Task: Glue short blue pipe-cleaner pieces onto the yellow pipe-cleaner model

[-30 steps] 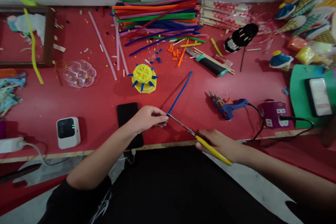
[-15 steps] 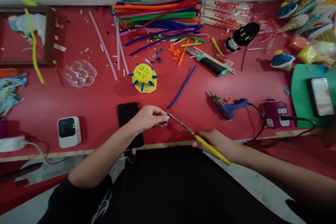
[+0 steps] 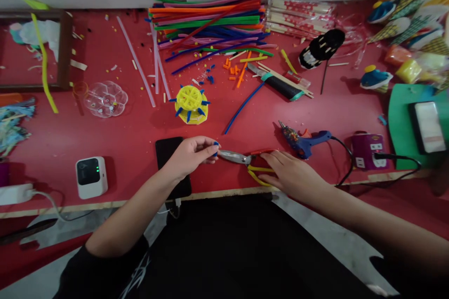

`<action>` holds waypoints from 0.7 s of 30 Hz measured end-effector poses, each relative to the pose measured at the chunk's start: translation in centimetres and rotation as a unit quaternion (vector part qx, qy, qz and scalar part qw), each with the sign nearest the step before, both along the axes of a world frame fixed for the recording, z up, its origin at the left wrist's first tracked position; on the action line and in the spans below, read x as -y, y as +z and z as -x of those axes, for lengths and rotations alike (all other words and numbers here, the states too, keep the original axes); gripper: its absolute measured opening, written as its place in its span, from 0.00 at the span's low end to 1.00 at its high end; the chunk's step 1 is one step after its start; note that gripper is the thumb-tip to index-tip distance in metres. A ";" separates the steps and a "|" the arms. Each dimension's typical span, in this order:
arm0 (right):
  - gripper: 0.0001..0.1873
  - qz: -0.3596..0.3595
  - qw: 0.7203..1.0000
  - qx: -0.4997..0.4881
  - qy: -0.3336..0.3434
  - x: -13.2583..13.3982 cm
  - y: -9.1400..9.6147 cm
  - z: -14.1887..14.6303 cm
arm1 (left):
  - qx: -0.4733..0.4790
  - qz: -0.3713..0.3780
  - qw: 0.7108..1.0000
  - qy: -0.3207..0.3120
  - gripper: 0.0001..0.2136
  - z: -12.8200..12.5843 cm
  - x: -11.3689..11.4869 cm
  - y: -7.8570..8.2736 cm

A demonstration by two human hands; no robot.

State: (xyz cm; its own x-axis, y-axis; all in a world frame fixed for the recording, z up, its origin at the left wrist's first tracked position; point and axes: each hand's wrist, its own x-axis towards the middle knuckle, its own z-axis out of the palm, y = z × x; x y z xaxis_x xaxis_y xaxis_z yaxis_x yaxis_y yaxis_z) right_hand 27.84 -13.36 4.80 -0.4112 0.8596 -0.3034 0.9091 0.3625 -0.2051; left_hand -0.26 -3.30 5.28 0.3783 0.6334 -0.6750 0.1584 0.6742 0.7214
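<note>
My left hand [image 3: 196,155] pinches a short blue piece of pipe cleaner [image 3: 216,144] between thumb and fingers, above the table's front edge. My right hand [image 3: 289,170] grips the red and yellow handles of a pair of scissors [image 3: 235,157]. The scissor tips reach to the left fingertips, close by the blue piece. Beyond the hands lies a longer, curved blue pipe cleaner [image 3: 240,111]. A yellow round wheel-like craft [image 3: 191,103] with blue spikes around it stands to the left of that strip.
A black phone [image 3: 168,149] lies beside my left wrist. The glue gun [image 3: 303,141] and its cord sit right of my right hand. A utility knife [image 3: 280,86] lies behind, near a pile of coloured pipe cleaners [image 3: 210,21]. A white device [image 3: 91,177] stands at left.
The scissors have turned from edge-on to flat, showing both handles, and my right hand has rotated over them. The loose blue pipe cleaner now looks more curved and sits slightly farther back.
</note>
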 end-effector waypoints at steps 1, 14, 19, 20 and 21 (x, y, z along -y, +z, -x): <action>0.16 -0.023 0.999 -0.021 0.028 -0.2 0.1 0.0 | 0.009 -0.005 1.000 0.003 0.06 0.0 0.0 -0.1; 0.19 -0.204 0.968 -0.048 0.142 -10.9 -1.5 4.7 | 0.068 0.027 0.993 0.095 0.13 -1.5 0.0 -0.6; 0.20 -0.203 0.963 -0.053 0.170 -12.6 -3.0 5.2 | 0.059 0.035 0.991 0.115 0.06 -1.4 0.1 -0.6; 0.20 -0.205 0.961 -0.058 0.177 -12.5 -2.9 5.1 | 0.057 0.037 0.991 0.118 0.06 -1.3 0.0 -0.6; 0.20 -0.212 0.957 -0.071 0.186 -12.3 -2.7 4.9 | 0.057 0.038 0.990 0.122 0.06 -1.3 0.0 -0.6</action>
